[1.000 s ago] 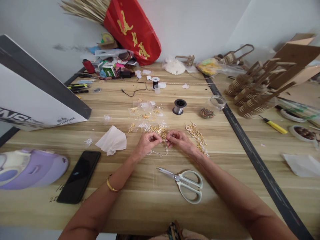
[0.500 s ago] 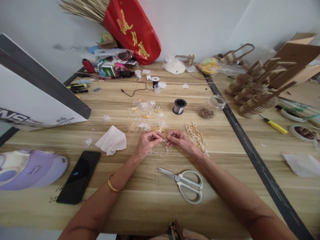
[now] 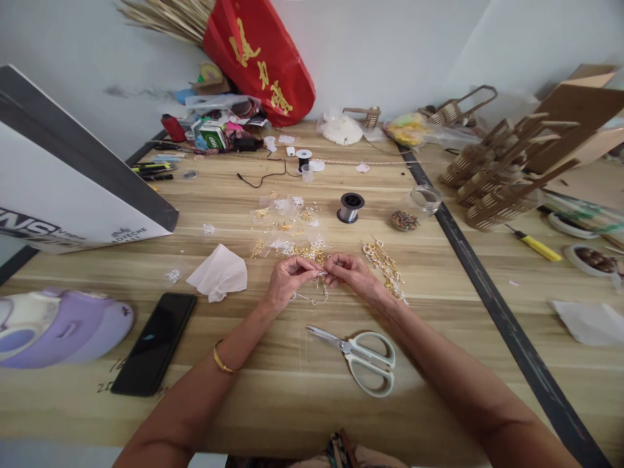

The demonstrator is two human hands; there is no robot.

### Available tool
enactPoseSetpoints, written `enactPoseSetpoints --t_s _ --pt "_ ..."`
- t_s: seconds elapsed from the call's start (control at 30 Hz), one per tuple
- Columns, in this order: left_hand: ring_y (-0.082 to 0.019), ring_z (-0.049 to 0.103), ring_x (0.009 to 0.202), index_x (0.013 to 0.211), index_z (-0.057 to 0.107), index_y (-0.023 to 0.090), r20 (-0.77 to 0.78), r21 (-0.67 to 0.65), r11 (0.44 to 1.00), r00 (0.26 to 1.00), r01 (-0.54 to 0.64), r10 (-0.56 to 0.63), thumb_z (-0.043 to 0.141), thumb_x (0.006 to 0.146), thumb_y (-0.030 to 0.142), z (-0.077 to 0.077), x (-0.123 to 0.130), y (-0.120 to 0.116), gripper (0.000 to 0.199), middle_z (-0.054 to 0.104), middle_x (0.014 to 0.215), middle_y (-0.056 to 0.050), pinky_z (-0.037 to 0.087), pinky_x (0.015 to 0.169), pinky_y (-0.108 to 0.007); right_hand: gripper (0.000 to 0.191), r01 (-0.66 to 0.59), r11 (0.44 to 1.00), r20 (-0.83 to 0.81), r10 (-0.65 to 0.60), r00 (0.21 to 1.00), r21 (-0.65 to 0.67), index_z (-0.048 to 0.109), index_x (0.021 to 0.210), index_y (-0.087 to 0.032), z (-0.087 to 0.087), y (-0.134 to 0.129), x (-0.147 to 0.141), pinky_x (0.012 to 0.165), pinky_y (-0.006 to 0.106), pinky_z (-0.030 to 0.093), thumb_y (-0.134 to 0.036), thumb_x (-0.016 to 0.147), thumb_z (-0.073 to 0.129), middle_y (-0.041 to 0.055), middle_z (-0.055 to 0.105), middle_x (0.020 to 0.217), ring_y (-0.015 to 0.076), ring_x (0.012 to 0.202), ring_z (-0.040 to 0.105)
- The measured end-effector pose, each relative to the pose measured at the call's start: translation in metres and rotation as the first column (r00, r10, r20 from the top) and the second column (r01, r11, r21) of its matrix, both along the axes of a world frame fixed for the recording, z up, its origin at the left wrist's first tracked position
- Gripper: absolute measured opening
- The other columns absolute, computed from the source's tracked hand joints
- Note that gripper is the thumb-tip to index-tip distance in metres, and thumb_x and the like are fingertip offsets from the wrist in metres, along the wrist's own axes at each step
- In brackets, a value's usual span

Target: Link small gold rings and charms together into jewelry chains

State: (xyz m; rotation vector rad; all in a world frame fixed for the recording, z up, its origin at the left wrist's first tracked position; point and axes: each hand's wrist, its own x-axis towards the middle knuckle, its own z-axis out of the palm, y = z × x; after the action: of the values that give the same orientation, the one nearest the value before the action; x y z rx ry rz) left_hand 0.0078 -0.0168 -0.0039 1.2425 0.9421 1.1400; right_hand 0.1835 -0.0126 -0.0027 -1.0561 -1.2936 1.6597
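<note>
My left hand point(image 3: 291, 278) and my right hand point(image 3: 351, 273) meet over the middle of the table, fingers pinched close together. Between the fingertips is the end of a thin silver chain point(image 3: 312, 301), whose loop hangs down to the tabletop. The fine piece at the very tips is too small to make out. Just behind the fingers lies a heap of gold and silver jewellery findings point(image 3: 303, 251). Several finished-looking gold and silver chains point(image 3: 385, 270) lie beside my right wrist. Scissors point(image 3: 363, 357) with pale handles rest nearer to me, blades pointing left.
A wire spool point(image 3: 350, 208) and a jar of beads point(image 3: 407, 218) stand farther back. To the left are a tissue point(image 3: 218, 273), a phone point(image 3: 155, 344) and a purple-and-white object point(image 3: 73, 328). Small woven baskets point(image 3: 497, 188) and a yellow-handled tool point(image 3: 536, 246) sit at right.
The left fingertips have shifted slightly right, closer to the right fingertips. Both hands otherwise keep their place, and the things on the table have not moved.
</note>
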Motion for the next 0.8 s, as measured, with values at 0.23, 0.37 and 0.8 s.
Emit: enactPoseSetpoints --t_s 0.23,0.37,0.8 --pt "-0.014 0.063 0.071 0.067 0.061 0.014 0.011 -0.041 0.999 0.999 0.03 -0.03 0.073 0.064 0.022 -0.004 0.0 0.0 0.015 0.07 0.076 -0.003 0.049 0.07 -0.027 0.033 -0.011 1.0 0.017 0.011 1.0 0.003 0.056 0.073 -0.015 -0.001 0.001 0.001 0.056 0.023 0.051 -0.046 0.071 0.067 0.0002 0.062 0.062 0.0104 0.056 0.061" --pt "-0.012 0.061 0.062 0.07 0.063 0.013 -0.04 -0.098 0.995 0.999 0.001 -0.005 0.073 0.064 0.026 -0.004 0.0 0.0 0.017 0.069 0.069 -0.003 0.049 0.063 -0.025 0.033 -0.016 0.998 0.047 0.013 0.999 0.059 0.054 0.074 -0.017 0.0 -0.001 0.0 0.056 0.025 0.05 -0.048 0.073 0.064 0.0 0.061 0.063 0.0118 0.057 0.06" --pt "-0.012 0.061 0.06 0.074 0.065 0.012 -0.007 -0.168 0.986 1.0 -0.001 -0.001 0.073 0.063 0.026 -0.005 0.0 0.0 0.02 0.066 0.064 -0.002 0.05 0.061 -0.024 0.02 -0.127 0.831 0.454 -0.162 0.876 0.541 0.056 0.087 -0.021 0.001 -0.016 -0.003 0.058 0.025 0.042 -0.039 0.089 0.046 0.0025 0.06 0.071 0.0143 0.061 0.053"
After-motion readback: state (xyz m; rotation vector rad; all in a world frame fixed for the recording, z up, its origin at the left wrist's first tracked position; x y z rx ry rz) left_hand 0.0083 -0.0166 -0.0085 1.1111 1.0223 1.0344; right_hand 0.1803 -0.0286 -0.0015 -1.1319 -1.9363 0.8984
